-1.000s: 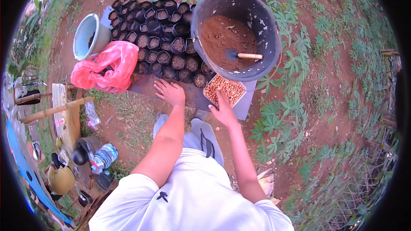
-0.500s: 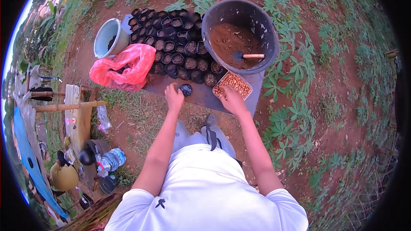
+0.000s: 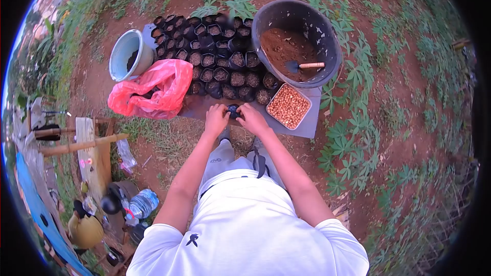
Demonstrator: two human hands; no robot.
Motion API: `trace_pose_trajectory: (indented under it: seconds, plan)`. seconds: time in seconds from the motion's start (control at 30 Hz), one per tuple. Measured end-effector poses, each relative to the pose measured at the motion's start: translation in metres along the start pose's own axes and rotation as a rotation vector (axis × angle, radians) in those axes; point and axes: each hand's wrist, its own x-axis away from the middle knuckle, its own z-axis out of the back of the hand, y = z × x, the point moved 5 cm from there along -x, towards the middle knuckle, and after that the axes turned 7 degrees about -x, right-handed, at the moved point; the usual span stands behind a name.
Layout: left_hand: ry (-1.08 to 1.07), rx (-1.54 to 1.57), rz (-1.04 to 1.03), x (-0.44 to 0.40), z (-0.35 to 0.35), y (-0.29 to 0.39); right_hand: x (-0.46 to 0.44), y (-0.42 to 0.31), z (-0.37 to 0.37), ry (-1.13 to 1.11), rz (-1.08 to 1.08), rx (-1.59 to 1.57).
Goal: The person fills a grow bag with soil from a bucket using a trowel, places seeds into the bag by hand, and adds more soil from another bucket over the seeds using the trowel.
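Both hands meet at a small black seedling bag (image 3: 233,111) near the front edge of the board. My left hand (image 3: 217,118) has its fingers closed at the bag's left side, and my right hand (image 3: 252,119) pinches at its right side. Whether any seed is between my right fingers is too small to see. Just right of that hand sits a square plastic container (image 3: 310,106) full of orange-brown seeds (image 3: 289,105). Beyond my hands, rows of soil-filled black seedling bags (image 3: 221,74) stand packed together.
A large black tub (image 3: 335,66) of brown soil, with a wooden-handled trowel (image 3: 305,65) in it, stands back right. At left are a pale blue bucket (image 3: 116,64) and a crumpled pink plastic bag (image 3: 174,79). Bamboo poles (image 3: 84,145) and a water bottle (image 3: 143,203) lie farther left.
My right hand has left the seed container and moved left to the black seedling bag. My left hand has closed in on the bag. The view has shifted slightly.
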Motion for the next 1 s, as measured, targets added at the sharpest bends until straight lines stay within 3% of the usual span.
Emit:
trace_pose_trajectory:
  seconds: [0.17, 0.43, 0.83, 1.0]
  plan:
    - [-0.047, 0.058, -0.185, -0.003, 0.010, -0.006, -0.012, -0.005, -0.014, 0.171, -0.014, 0.059]
    - [-0.082, 0.135, -0.323, -0.007, 0.019, -0.014, -0.021, -0.004, -0.025, 0.218, -0.112, 0.042]
    - [-0.247, 0.097, -0.264, -0.020, 0.007, -0.024, -0.015, 0.005, -0.028, 0.414, -0.191, -0.103]
    - [-0.297, 0.360, -0.118, -0.027, 0.000, -0.038, -0.006, -0.015, -0.019, 0.480, -0.195, -0.090]
